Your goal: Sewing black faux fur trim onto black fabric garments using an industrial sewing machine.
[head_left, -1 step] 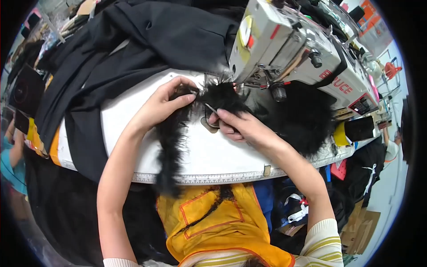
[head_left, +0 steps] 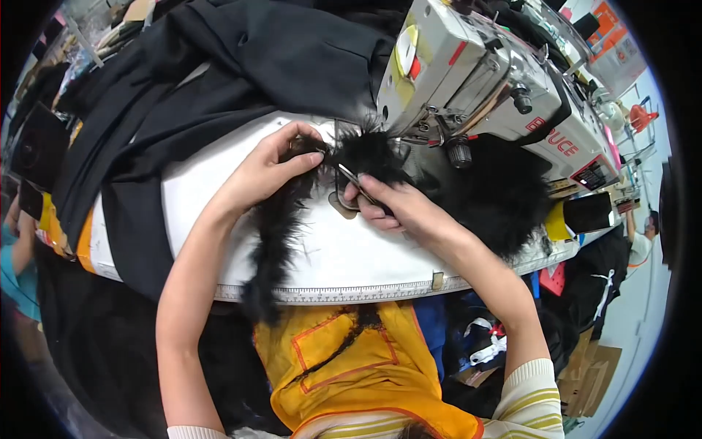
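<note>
Hanging farther left, black furry strip (head_left: 273, 235)

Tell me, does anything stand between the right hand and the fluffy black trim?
Only the small metal tool held in the right hand, pointing toward the black trim that the left hand pinches; nothing else shows.

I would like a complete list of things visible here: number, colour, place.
Sewing machine: one, white, upper right.
Table: one, white, centre.
Measuring strip: one, pale, table's near edge.
Smooth cloth: count unclear, black, upper left.
Furry strip: one, black, crossing the near edge.
Furry bulk: count unclear, black, right of centre.
Metal tool: one, silvery, centre.
Cardboard: count unclear, brown, lower right.
Other people: two, turquoise and white clothes, side edges.
Edge clutter: uncountable, mixed colours, around rim.
Apron: one, orange-yellow, bottom centre.
Left hand: one, bare, centre-left, gripping furry strip.
Right hand: one, bare, centre, holding metal tool.
</note>
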`<state>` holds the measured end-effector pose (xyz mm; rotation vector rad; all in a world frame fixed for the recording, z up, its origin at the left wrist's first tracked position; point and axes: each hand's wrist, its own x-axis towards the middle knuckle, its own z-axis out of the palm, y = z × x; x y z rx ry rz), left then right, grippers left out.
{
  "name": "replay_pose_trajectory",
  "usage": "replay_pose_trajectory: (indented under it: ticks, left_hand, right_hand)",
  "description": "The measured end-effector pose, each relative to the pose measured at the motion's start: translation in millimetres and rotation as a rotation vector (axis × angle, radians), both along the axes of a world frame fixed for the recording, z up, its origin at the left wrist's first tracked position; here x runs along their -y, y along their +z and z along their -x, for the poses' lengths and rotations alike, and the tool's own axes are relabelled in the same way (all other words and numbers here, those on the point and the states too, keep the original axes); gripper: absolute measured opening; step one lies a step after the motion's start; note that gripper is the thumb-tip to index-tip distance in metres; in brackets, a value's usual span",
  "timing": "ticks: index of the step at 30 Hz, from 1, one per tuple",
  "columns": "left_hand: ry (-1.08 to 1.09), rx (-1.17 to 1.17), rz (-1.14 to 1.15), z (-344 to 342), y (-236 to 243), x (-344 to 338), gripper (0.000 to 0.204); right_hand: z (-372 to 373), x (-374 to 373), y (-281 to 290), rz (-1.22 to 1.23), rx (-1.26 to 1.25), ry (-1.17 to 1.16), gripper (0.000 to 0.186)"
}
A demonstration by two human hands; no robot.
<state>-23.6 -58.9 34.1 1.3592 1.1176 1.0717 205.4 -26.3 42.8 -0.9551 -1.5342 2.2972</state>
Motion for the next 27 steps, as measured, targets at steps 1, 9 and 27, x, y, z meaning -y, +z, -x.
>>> replay_pose_trajectory:
  ticks: [1,9,27]
  left_hand:
    - [-0.027,0.038,0.035,1.8,0.2,-1.6,0.018]
    - [-0.19,-0.112,-0.073,-11.5,7.3,12.8,0.019]
    - [-0.495,-0.107,-0.375,-66.4,24.0,28.5,0.019]
  right_hand:
    - [3.0,-3.1,1.8,0.046,0.018,-0.015,0.035]
    - [5.4,-8.0,3.8,0.109,0.082,-0.053,0.029]
    - [-280.4,22.9,5.0,-1.834,1.138,-0.374,0.045]
